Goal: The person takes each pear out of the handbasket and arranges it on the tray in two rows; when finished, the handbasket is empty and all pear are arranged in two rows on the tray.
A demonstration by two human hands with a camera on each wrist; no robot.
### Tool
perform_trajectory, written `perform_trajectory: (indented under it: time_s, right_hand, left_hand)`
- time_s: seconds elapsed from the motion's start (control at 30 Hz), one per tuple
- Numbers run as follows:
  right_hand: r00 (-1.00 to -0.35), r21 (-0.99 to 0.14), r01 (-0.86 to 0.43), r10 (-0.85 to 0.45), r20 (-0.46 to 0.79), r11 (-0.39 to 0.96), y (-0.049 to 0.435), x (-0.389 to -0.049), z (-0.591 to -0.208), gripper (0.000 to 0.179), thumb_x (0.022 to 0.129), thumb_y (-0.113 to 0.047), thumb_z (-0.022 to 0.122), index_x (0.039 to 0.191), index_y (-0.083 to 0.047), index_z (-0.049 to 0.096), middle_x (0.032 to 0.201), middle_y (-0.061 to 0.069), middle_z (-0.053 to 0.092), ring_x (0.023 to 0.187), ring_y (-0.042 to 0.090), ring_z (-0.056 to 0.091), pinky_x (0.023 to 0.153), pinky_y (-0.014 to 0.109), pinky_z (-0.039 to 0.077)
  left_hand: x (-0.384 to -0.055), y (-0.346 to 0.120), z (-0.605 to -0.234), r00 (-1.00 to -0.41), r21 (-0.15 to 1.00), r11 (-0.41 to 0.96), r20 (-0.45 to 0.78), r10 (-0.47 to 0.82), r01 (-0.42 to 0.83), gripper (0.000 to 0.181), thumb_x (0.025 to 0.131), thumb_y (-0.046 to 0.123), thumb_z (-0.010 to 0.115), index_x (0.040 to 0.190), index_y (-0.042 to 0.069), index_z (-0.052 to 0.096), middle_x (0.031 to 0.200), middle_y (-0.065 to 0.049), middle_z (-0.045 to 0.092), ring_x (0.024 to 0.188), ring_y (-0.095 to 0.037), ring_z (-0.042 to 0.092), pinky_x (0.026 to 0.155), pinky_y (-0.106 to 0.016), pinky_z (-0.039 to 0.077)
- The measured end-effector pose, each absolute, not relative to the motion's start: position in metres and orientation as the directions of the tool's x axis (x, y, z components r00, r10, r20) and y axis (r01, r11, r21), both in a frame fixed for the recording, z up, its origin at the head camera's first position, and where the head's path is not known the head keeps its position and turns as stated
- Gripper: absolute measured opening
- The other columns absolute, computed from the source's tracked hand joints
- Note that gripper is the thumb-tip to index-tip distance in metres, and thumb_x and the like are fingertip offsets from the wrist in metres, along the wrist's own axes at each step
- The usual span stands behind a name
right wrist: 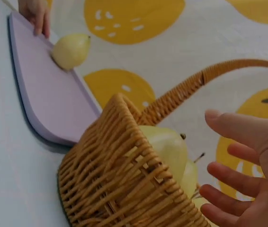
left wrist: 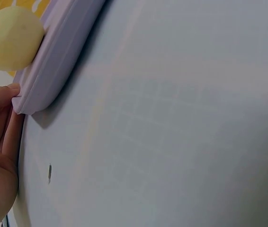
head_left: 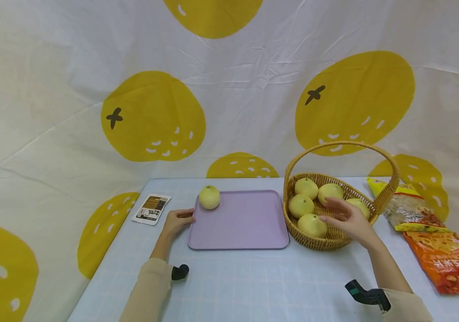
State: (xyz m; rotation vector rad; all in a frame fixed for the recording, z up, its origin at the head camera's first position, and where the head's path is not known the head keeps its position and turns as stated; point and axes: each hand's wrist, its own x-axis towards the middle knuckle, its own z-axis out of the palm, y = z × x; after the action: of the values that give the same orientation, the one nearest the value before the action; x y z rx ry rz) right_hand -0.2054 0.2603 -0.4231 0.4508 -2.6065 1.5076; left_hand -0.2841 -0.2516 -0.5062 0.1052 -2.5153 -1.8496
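Observation:
A lilac tray (head_left: 239, 221) lies on the table with one pale yellow pear (head_left: 209, 197) at its far left corner. My left hand (head_left: 178, 222) pinches the tray's left rim, close to that pear; the left wrist view shows a fingertip on top of the rim. To the right of the tray stands a wicker basket (head_left: 322, 243) with a tall handle, holding several pears (head_left: 312, 225). Above the basket's opening is my right hand (head_left: 349, 220), its fingers spread and bent a little, nothing between them. In the right wrist view the right hand (right wrist: 252, 170) appears apart from the pears.
Left of the tray lies a small white and brown packet (head_left: 151, 209). Right of the basket are a yellow-edged clear snack bag (head_left: 410, 208) and an orange snack bag (head_left: 448, 264). A cloth printed with yellow fruit (head_left: 153, 116) hangs behind the table.

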Motion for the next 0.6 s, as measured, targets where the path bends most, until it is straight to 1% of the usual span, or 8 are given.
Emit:
perform_trajectory:
  time_s: [0.1,0.17,0.33,0.4,0.5,0.6]
  right_hand:
    - [-0.953,-0.831,-0.277,-0.249,0.173,0.483,0.2679,-0.2051,-0.4264,0.060,0.088,-0.017,0.067,0.138,0.001,0.041,0.131,0.026,0.050,0.116,0.033,0.053,0.085,0.016,0.046]
    - [-0.949,-0.836,-0.273,-0.275,0.153,0.477,0.2701,-0.2059,-0.4285,0.061,0.087,-0.016,0.068,0.138,0.003,0.039,0.133,0.027,0.047,0.117,0.043,0.049,0.084,0.016,0.047]
    - [-0.946,-0.828,-0.263,-0.299,0.121,0.495,0.2712,-0.2084,-0.4289,0.067,0.086,-0.018,0.070,0.139,0.004,0.037,0.134,0.029,0.046,0.117,0.046,0.049,0.080,0.017,0.048]
    - [-0.944,-0.826,-0.260,-0.312,0.108,0.500,0.2709,-0.2098,-0.4294,0.069,0.085,-0.019,0.071,0.140,0.004,0.036,0.134,0.029,0.046,0.116,0.046,0.049,0.081,0.020,0.049]
    - [-0.937,-0.833,-0.261,-0.336,0.096,0.489,0.2695,-0.2121,-0.4313,0.070,0.084,-0.019,0.071,0.140,0.004,0.036,0.135,0.029,0.045,0.116,0.047,0.049,0.084,0.032,0.052]
    - [-0.928,-0.840,-0.269,-0.359,0.097,0.470,0.2675,-0.2146,-0.4337,0.069,0.084,-0.017,0.071,0.140,0.004,0.037,0.134,0.029,0.046,0.116,0.047,0.049,0.087,0.047,0.051]
  left_hand:
    - [-0.2846,-0.2514,-0.5066,-0.998,0.950,0.308,-0.024,-0.066,-0.044,0.041,0.075,-0.001,0.074,0.114,-0.008,0.062,0.114,-0.022,0.064,0.107,-0.033,0.061,0.079,-0.016,0.050]
    - [-0.2852,-0.2516,-0.5062,-0.997,0.947,0.317,-0.023,-0.070,-0.044,0.041,0.075,-0.001,0.075,0.114,-0.008,0.063,0.114,-0.021,0.064,0.108,-0.033,0.060,0.082,-0.019,0.050]
    - [-0.2867,-0.2520,-0.5066,-0.997,0.944,0.328,-0.023,-0.070,-0.044,0.041,0.075,0.002,0.075,0.114,-0.007,0.063,0.115,-0.020,0.064,0.109,-0.033,0.060,0.086,-0.023,0.050]
    - [-0.2869,-0.2524,-0.5077,-0.997,0.945,0.324,-0.026,-0.071,-0.048,0.041,0.076,0.002,0.075,0.114,-0.006,0.063,0.115,-0.020,0.064,0.109,-0.034,0.060,0.087,-0.024,0.050]
    - [-0.2864,-0.2527,-0.5089,-0.997,0.948,0.314,-0.032,-0.072,-0.053,0.042,0.076,0.001,0.075,0.115,-0.006,0.062,0.115,-0.020,0.064,0.110,-0.034,0.059,0.088,-0.025,0.050]
    - [-0.2856,-0.2526,-0.5090,-0.997,0.949,0.311,-0.030,-0.075,-0.052,0.042,0.076,0.001,0.075,0.115,-0.007,0.062,0.114,-0.021,0.064,0.110,-0.034,0.059,0.087,-0.025,0.051]
